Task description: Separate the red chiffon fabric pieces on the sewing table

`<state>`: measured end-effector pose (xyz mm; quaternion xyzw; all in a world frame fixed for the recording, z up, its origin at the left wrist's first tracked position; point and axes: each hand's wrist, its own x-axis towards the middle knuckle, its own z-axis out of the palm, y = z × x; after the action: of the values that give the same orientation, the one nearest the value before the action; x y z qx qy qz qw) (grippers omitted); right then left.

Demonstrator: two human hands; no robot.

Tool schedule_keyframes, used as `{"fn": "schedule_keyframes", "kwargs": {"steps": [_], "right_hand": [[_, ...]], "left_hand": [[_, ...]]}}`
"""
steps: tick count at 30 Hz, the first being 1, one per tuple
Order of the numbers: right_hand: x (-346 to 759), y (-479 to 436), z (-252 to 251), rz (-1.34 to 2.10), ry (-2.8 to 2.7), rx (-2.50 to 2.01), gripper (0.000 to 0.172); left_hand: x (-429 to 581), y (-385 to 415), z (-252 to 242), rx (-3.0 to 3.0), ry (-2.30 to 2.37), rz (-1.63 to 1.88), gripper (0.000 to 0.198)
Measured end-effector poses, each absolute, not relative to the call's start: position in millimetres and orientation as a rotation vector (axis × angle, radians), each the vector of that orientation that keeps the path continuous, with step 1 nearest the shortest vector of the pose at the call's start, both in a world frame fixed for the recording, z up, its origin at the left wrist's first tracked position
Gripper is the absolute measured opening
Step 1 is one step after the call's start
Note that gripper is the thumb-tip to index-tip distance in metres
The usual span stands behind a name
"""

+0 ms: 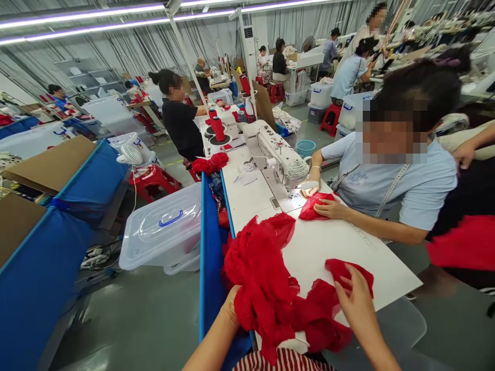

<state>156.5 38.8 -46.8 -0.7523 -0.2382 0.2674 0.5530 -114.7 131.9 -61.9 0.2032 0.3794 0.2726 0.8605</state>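
Note:
A large bunch of thin red lace-edged fabric is bundled at the near left of the white sewing table. My left hand grips its left side, the fingers mostly hidden under the folds. My right hand is closed on a smaller red fabric piece near the table's right edge, its thumb and fingers bent around the cloth. Between my hands, more red fabric lies loosely over the near table edge. Striped cloth shows below it.
Across the table, a person in light blue handles red fabric at a white sewing machine. A blue cloth bin runs along the table's left side, beside a lidded clear box. Red thread cones stand farther back.

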Motion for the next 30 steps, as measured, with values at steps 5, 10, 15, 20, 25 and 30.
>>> {"fn": "schedule_keyframes", "kwargs": {"steps": [5, 10, 15, 20, 25, 30], "right_hand": [[111, 29, -38, 0.978, -0.751, -1.477, 0.066], [81, 32, -18, 1.104, -0.637, -1.384, 0.07], [86, 16, -5, 1.449, -0.222, -1.071, 0.068], [97, -12, -9, 1.649, -0.19, -0.967, 0.069], [95, -16, 13, 1.558, -0.163, -1.008, 0.065], [83, -6, 35, 1.402, 0.02, -0.998, 0.084]], "left_hand": [[-97, 135, -39, 0.538, 0.868, 0.57, 0.036], [-55, 112, -2, 1.164, 0.83, 0.535, 0.049], [-46, 97, 22, 1.308, 0.69, 0.345, 0.046], [-49, 92, 30, 1.244, 0.62, 0.215, 0.042], [-51, 81, 26, 0.931, 0.458, 0.203, 0.071], [-54, 71, 12, 0.606, 0.391, 0.132, 0.092]]}}
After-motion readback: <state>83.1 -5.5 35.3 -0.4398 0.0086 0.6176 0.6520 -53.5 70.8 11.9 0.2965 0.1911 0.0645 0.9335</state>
